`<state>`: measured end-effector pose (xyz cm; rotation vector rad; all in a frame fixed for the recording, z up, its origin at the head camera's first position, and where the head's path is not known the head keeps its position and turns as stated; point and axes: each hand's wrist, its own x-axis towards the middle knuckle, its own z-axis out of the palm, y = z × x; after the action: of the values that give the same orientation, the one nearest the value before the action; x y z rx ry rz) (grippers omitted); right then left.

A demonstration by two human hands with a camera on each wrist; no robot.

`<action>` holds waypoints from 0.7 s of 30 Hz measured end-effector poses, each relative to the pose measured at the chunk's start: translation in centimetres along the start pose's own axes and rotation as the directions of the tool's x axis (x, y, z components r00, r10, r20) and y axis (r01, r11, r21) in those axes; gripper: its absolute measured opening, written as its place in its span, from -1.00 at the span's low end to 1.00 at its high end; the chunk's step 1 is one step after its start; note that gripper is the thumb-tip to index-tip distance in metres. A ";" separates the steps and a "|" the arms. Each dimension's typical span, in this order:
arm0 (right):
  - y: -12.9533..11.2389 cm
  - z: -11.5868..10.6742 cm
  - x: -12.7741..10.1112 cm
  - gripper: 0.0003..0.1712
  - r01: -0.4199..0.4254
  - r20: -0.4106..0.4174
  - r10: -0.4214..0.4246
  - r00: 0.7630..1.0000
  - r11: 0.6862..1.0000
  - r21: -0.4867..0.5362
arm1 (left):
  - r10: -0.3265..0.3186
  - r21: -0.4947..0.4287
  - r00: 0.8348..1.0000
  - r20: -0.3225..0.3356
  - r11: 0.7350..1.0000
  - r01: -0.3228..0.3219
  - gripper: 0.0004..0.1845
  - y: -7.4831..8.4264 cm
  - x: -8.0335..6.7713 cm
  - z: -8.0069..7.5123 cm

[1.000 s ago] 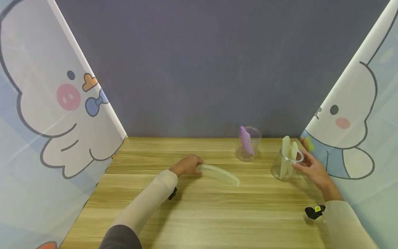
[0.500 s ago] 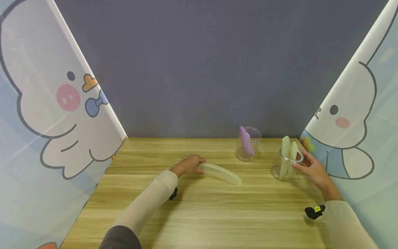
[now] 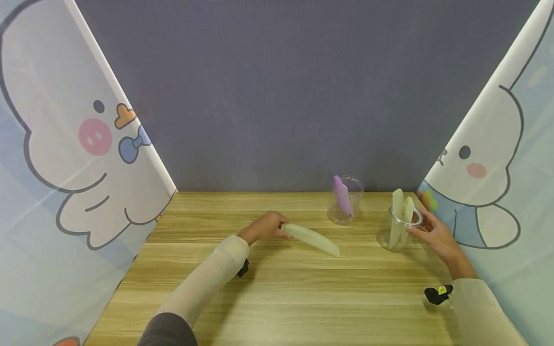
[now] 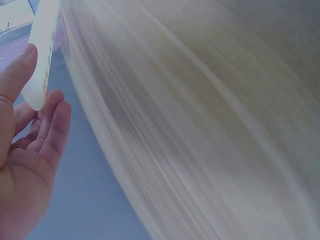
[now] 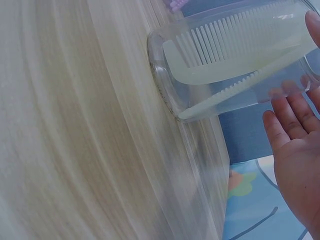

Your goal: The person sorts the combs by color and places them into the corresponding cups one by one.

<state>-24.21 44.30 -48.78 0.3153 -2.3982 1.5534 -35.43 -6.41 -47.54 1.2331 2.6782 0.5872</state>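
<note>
My left hand (image 3: 277, 228) pinches one end of a long pale green comb (image 3: 313, 239) at the middle of the wooden table (image 3: 277, 298). The comb's far end points right and sits low over the wood. In the left wrist view the comb (image 4: 44, 45) lies between thumb and fingers (image 4: 52, 125). My right hand (image 3: 419, 227) holds a clear jar (image 3: 396, 235) at the right, thumb and fingers around its rim. Two pale green combs (image 5: 235, 55) stand inside the jar (image 5: 170, 95).
A second clear jar (image 3: 351, 202) with a purple comb (image 3: 342, 194) stands at the back, left of the held jar. Cartoon-printed panels (image 3: 65, 158) wall in both sides, and a grey backdrop (image 3: 277, 96) closes the rear.
My left hand has lifted slightly and carried the comb a little to the right, turning it so its teeth show less. The right hand and jar stay put.
</note>
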 end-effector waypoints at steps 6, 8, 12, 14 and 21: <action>-0.2 -0.1 0.0 -0.22 0.002 0.001 -0.002 1.000 1.000 -0.014 | 0.078 -0.001 0.996 -0.040 0.997 -0.078 -0.72 0.8 0.7 -0.5; -0.2 -0.1 0.0 -0.22 0.003 0.000 -0.003 1.000 1.000 -0.020 | 0.065 -0.014 0.997 -0.049 0.998 -0.066 -0.64 1.1 0.9 -0.7; -0.2 -0.1 0.0 -0.21 0.004 -0.003 -0.004 1.000 1.000 -0.029 | 0.031 -0.032 0.996 -0.078 0.999 -0.034 -0.51 1.8 1.5 -1.1; -0.1 -0.1 0.0 -0.21 0.003 -0.004 -0.003 1.000 1.000 -0.028 | 0.029 -0.032 0.995 -0.094 0.999 -0.032 -0.54 2.2 1.8 -1.3; 0.0 -0.1 -0.1 -0.21 0.004 0.008 -0.004 1.000 1.000 -0.017 | 0.043 -0.001 0.992 -0.118 0.999 -0.044 -0.40 3.6 2.5 -2.3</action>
<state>-24.11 44.42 -48.77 0.3232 -2.4135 1.5321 -35.22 -3.04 -43.86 1.2976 2.7502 0.6920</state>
